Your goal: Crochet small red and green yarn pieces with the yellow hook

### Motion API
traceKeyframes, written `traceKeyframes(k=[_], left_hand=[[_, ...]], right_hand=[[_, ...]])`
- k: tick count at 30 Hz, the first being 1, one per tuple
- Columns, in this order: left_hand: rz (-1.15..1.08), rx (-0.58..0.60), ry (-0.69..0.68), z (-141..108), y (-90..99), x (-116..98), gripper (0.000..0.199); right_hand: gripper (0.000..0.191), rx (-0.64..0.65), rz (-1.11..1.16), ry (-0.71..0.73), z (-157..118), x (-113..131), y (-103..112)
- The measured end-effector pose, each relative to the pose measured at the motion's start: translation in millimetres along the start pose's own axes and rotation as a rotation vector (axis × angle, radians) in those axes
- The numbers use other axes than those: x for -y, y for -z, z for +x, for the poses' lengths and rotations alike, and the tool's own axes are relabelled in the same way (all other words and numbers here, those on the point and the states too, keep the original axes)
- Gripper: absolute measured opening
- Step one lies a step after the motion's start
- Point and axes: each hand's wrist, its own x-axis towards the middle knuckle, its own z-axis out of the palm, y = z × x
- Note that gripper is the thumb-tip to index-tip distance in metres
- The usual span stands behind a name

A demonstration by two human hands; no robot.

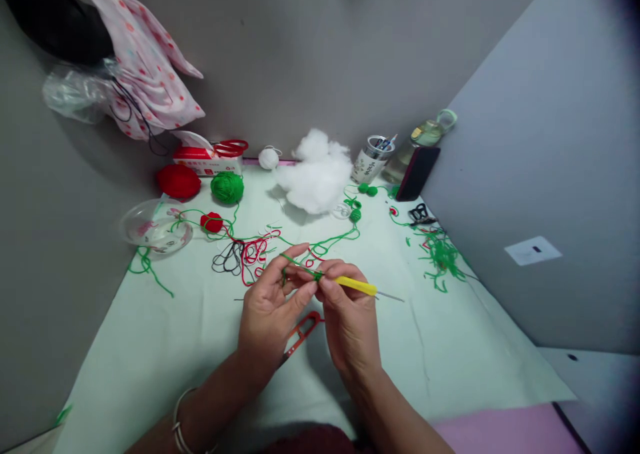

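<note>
Near the middle of the table, my left hand (270,304) pinches a small piece of green yarn work (318,276), with a green strand running over its raised index finger. My right hand (353,321) is closed on a crochet hook with a yellow handle (356,285), its thin metal end pointing right. The two hands' fingertips meet at the green stitches, and the working tip of the hook is hidden there. Beneath the hands, red thread snips (303,334) lie on the pale cloth. Green yarn strands (325,242) trail behind the hands.
Behind stand a red yarn ball (179,181), a green yarn ball (227,187), white stuffing (317,177), a pen cup (371,161), a bottle (425,136) and a phone (419,174). A clear bowl (131,226) sits left; green scraps (443,254) lie right.
</note>
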Motion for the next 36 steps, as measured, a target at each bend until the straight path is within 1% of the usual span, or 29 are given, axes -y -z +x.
traceKeyframes(k=[3,7,11,13,17,19,22,24,25,27,29,30,32,34,35,36], left_hand=[[-0.035,0.022,0.02,0,0.7,-2,0.041],[-0.095,0.077,0.046,0,3.4,-4,0.04],[-0.126,0.094,0.07,1,4.4,-6,0.042],[-0.142,0.098,0.094,2,3.6,-8,0.042],[-0.174,0.126,0.192,5,3.9,-15,0.039],[-0.165,0.135,0.234,6,6.4,-17,0.039],[-0.126,0.123,0.254,7,11.9,-18,0.038],[-0.087,0.115,0.218,7,14.6,-18,0.035],[-0.064,0.114,0.185,6,15.2,-17,0.034],[-0.028,0.104,0.106,5,14.8,-15,0.032],[-0.047,0.084,0.073,2,12.6,-13,0.032],[-0.087,0.076,0.094,1,11.1,-13,0.033],[-0.208,0.083,0.218,0,8.4,-12,0.036],[-0.329,0.109,0.391,0,7.0,-12,0.039],[-0.371,0.116,0.453,1,7.0,-13,0.039],[-0.398,0.115,0.483,2,7.6,-14,0.037]], right_hand=[[0.011,0.053,-0.054,0.017,-1,2,3],[0.016,0.111,-0.14,0.056,1,7,10],[0.015,0.213,-0.287,0.136,4,11,19],[0.014,0.249,-0.324,0.166,5,12,22],[0.015,0.258,-0.224,0.114,9,15,21],[0.018,0.266,-0.17,0.088,10,18,18],[0.021,0.298,-0.186,0.118,9,25,16],[0.021,0.321,-0.301,0.205,7,29,17],[0.022,0.335,-0.394,0.278,5,30,18],[0.026,0.38,-0.63,0.475,1,30,22],[0.032,0.403,-0.889,0.693,-3,26,26],[0.037,0.401,-1.003,0.784,-5,23,28],[0.047,0.38,-1.151,0.905,-7,18,32],[0.053,0.335,-1.142,0.947,-8,15,32],[0.053,0.311,-1.086,0.932,-8,15,31],[0.051,0.286,-1.009,0.892,-7,16,30]])
